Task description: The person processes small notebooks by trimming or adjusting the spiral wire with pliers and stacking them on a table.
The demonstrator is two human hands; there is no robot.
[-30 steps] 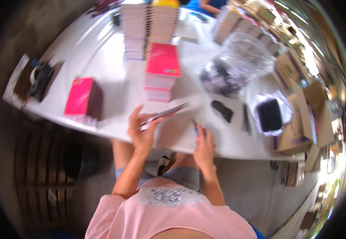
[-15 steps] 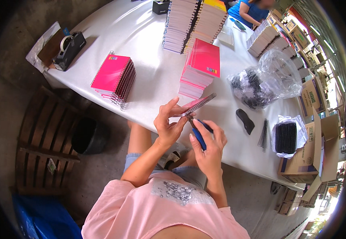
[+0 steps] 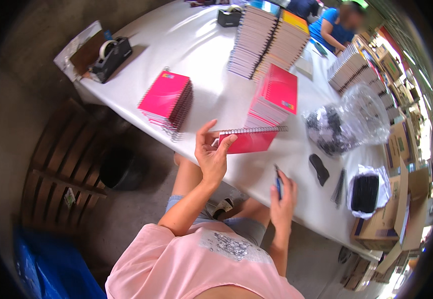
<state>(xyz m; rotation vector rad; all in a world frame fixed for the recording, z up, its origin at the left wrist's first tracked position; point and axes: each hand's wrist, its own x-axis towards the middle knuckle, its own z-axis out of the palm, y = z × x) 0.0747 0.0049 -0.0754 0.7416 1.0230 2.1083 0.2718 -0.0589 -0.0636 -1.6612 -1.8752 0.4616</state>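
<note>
My left hand (image 3: 211,162) pinches a pink notebook (image 3: 251,142) by its left end, thumb on the cover. A wire spiral runs along its upper edge and sticks out past the right end. Lower right of it, my right hand (image 3: 283,202) is wrapped round blue-handled pliers (image 3: 278,183), apart from the notebook; the jaws are slightly blurred. Left of the held notebook is a pile of spiral-bound pink notebooks (image 3: 166,93). Just beyond it stands a taller pile of pink-covered pads (image 3: 279,87), where I see no wire on the visible edges.
Tall piles of bound books (image 3: 254,42) stand farther back. On the right lie a clear bag of dark coils (image 3: 333,124), a black curved object (image 3: 319,169), loose coils (image 3: 339,187) and cardboard boxes (image 3: 383,214). A tape dispenser (image 3: 111,60) sits far left. A person in blue (image 3: 330,30) works beyond.
My right hand has drawn the pliers away from the spiral, down and right. My left hand has turned the notebook so its cover faces me. The whole view has shifted somewhat.
</note>
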